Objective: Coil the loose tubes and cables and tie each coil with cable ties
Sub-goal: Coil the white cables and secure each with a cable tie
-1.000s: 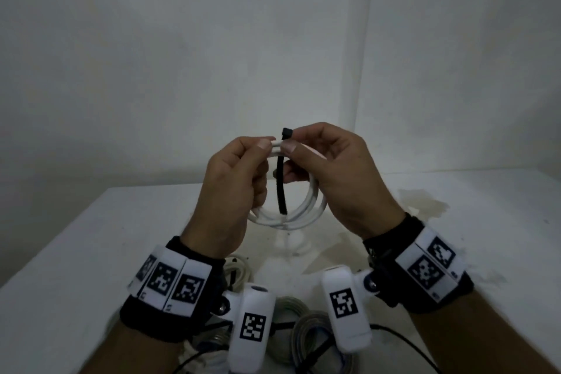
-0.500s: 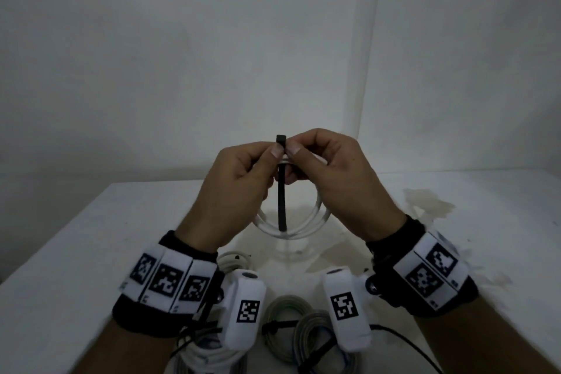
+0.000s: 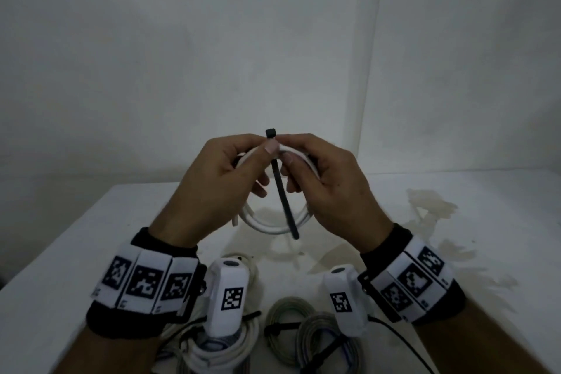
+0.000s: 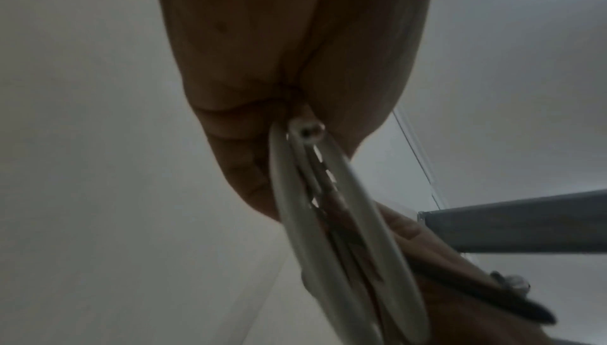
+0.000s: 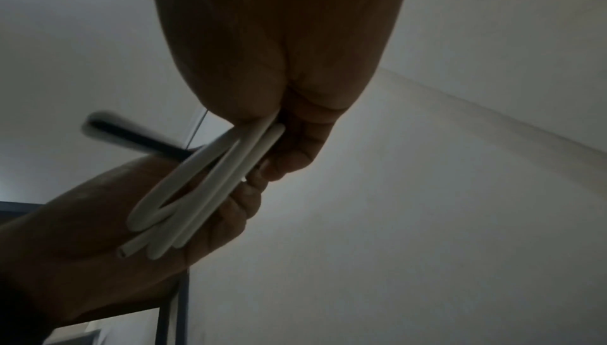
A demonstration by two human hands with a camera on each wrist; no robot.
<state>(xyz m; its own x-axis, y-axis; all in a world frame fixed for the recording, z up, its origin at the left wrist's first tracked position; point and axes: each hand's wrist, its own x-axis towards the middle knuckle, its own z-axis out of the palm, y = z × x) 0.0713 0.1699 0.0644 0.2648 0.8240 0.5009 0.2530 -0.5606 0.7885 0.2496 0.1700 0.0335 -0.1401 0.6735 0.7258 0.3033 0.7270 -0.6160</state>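
White tube coil [image 3: 274, 223], centre of frame, above the table [image 3: 60, 252]; left hand [image 3: 226, 179] and right hand [image 3: 326, 182] both pinch its top, black cable tie [image 3: 283, 200] between thumbs; advice: likely keep loops bunched, feed tail into head squarely.
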